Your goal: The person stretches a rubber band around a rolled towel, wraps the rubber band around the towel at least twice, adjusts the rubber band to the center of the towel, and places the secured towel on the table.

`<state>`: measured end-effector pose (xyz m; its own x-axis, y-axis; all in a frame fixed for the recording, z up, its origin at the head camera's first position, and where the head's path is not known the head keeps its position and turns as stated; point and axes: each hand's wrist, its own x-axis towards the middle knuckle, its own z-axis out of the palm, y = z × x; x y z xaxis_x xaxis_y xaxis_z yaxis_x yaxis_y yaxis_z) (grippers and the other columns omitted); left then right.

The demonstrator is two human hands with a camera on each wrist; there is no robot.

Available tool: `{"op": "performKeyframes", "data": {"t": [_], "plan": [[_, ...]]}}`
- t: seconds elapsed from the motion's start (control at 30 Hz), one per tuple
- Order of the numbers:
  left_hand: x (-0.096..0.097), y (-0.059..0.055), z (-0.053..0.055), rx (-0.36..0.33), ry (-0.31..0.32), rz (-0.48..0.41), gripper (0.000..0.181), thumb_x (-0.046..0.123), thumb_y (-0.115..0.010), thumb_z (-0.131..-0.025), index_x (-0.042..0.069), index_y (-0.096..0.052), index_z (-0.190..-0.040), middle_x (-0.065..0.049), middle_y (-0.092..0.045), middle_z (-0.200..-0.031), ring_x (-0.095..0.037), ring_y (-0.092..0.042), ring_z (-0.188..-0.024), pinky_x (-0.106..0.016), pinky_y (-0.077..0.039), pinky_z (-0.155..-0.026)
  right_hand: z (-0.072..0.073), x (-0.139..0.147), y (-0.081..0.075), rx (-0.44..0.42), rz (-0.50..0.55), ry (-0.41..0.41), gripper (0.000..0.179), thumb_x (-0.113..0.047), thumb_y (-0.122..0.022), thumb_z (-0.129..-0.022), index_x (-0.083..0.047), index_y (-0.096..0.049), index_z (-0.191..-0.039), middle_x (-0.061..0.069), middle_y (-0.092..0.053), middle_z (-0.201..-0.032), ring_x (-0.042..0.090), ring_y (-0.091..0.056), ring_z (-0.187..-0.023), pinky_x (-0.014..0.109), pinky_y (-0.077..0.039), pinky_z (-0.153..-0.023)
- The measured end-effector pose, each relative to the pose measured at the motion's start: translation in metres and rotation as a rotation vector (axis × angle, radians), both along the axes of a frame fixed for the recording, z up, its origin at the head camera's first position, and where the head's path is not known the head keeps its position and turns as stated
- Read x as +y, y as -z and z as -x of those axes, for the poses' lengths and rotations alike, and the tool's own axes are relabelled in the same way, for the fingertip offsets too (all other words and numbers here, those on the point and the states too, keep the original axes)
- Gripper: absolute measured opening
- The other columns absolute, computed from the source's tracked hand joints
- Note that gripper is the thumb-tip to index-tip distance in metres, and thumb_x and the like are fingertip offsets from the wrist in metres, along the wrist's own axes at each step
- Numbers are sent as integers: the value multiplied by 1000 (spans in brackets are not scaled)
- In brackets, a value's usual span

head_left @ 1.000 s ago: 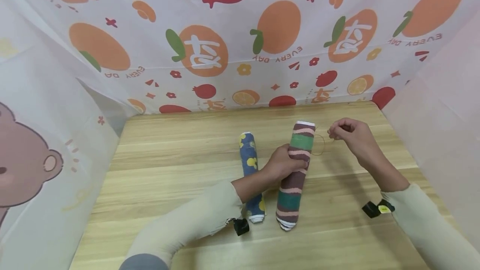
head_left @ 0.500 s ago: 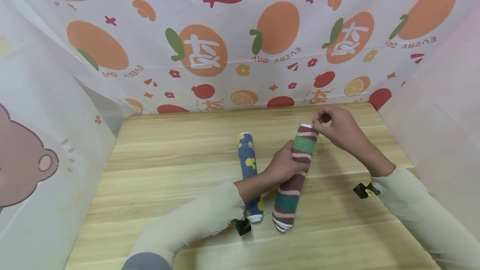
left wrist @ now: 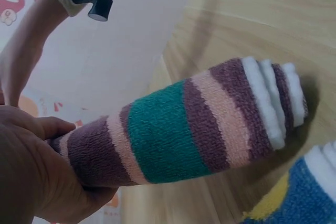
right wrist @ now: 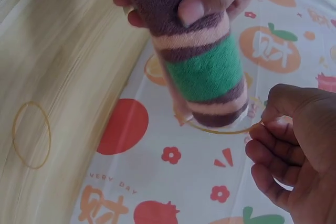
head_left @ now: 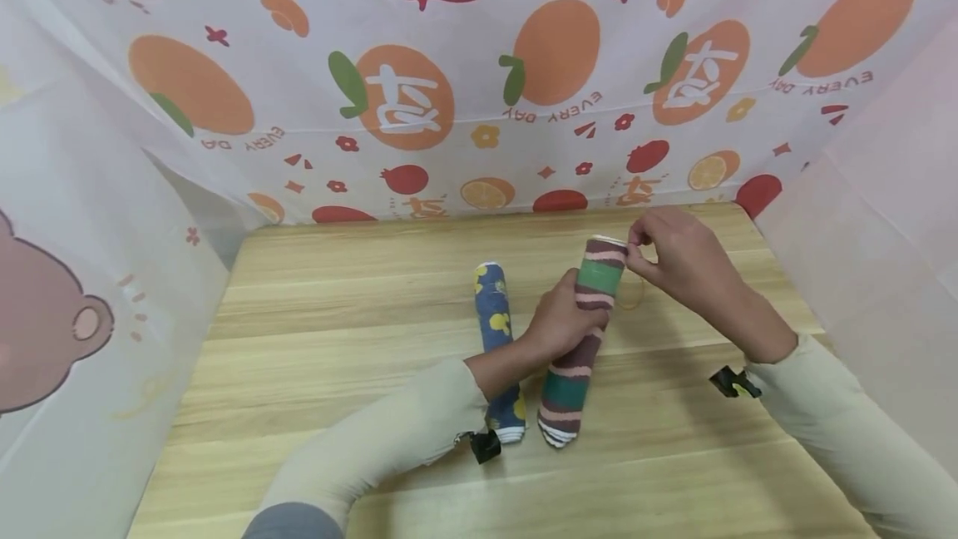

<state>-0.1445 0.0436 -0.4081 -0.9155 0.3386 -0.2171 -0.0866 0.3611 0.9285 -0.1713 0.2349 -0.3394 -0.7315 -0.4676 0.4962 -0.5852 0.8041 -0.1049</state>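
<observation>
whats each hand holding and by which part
The left hand grips the rolled striped towel around its middle; the right hand pinches a rubber band at one side of its loop.

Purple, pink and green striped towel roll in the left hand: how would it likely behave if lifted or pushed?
The striped towel roll probably lifts as one firm tube, given its compact, layered white end. Its fuzzy pile suggests little slipping. Set down and pushed sideways, its rounded shape might roll.
</observation>
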Motion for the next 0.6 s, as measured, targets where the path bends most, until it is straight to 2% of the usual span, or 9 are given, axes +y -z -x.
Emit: {"op": "performKeyframes", "data": {"t": [0.2,0.33,0.53,0.6], "plan": [[6,2,0,92,16,69,56,28,-74,-94,13,-47,-141,-5,-71,-113,-13,-70,-88,-29,-57,-67,0,-13,5,121,-60,-90,12,0,-76,-80,1,-64,-83,9,-62,-76,24,-56,-73,37,-49,-67],[6,1,1,142,22,81,55,32,-74,-95,12,-48,-139,-5,-72,-111,-11,-70,-88,-27,-56,-69,-3,-15,9,147,-111,-123,14,-2,-77,-80,1,-63,-83,10,-62,-78,24,-56,-73,37,-50,-69],[-1,-2,3,102,-37,34,59,35,-75,-95,12,-46,-140,-5,-70,-111,-14,-68,-87,-32,-58,-73,-10,-5,13,106,-115,-71,19,-1,-80,-75,0,-64,-84,10,-64,-80,24,-57,-76,41,-54,-74],[-3,-2,3,99,-41,32,59,35,-75,-95,11,-46,-140,-4,-70,-109,-13,-68,-85,-31,-57,-72,-10,-6,14,106,-100,-80,18,-1,-80,-76,0,-64,-84,10,-64,-80,24,-58,-76,42,-55,-74]]}}
